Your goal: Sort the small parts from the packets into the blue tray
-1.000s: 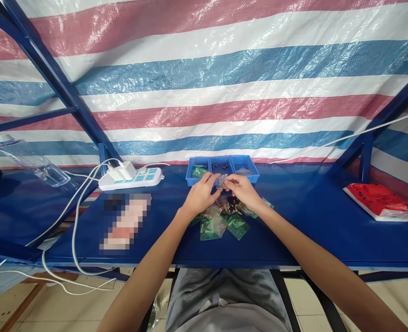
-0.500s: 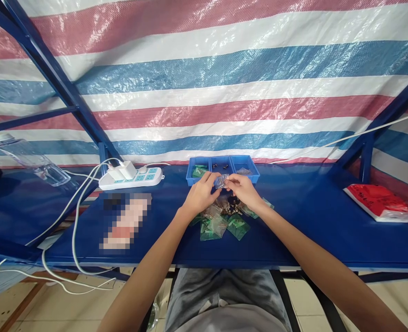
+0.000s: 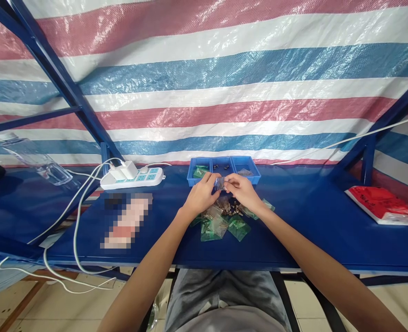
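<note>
Both hands meet over the middle of the blue table (image 3: 293, 230). My left hand (image 3: 201, 196) and my right hand (image 3: 242, 191) pinch a small clear plastic bag (image 3: 220, 183) between their fingertips, just above the table. Under the hands lies a heap of small green and clear bags (image 3: 221, 221) with some small dark parts. Right behind the hands stands a blue tray (image 3: 223, 169) with three compartments; the left one holds green bags, the middle one a few dark parts, the right one a clear bag.
A white power strip (image 3: 131, 177) with plugged chargers and white cables lies at the left back. A clear bottle (image 3: 34, 159) lies on the left shelf. A red and white bag (image 3: 383, 205) lies at the right. A striped tarpaulin hangs behind.
The hands stay together on the small clear bag, with only slight finger movement. The view has shifted a little.
</note>
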The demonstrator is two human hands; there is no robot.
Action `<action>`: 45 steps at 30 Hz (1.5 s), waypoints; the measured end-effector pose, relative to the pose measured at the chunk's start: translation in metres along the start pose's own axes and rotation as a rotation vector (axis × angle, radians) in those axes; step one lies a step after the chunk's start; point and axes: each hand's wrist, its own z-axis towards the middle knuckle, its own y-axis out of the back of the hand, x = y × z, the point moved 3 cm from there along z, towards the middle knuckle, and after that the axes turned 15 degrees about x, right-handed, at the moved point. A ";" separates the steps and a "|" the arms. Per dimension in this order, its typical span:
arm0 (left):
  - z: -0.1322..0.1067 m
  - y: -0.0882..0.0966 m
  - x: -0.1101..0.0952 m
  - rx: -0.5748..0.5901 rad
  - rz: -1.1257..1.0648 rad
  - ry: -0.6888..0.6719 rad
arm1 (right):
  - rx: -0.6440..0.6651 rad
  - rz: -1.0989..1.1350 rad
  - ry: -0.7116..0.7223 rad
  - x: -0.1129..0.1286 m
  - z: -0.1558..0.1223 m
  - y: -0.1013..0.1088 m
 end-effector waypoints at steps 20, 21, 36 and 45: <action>0.001 0.003 0.001 -0.066 -0.019 0.044 | 0.085 0.057 -0.040 -0.013 0.003 -0.003; 0.001 0.003 0.001 -0.066 -0.018 0.059 | 0.075 0.052 -0.039 -0.012 0.003 -0.002; 0.004 0.004 0.002 -0.022 -0.252 -0.031 | -0.025 0.009 -0.016 -0.007 0.002 0.002; 0.002 0.007 -0.003 -0.033 -0.366 -0.071 | -0.042 0.161 -0.108 -0.016 0.003 0.004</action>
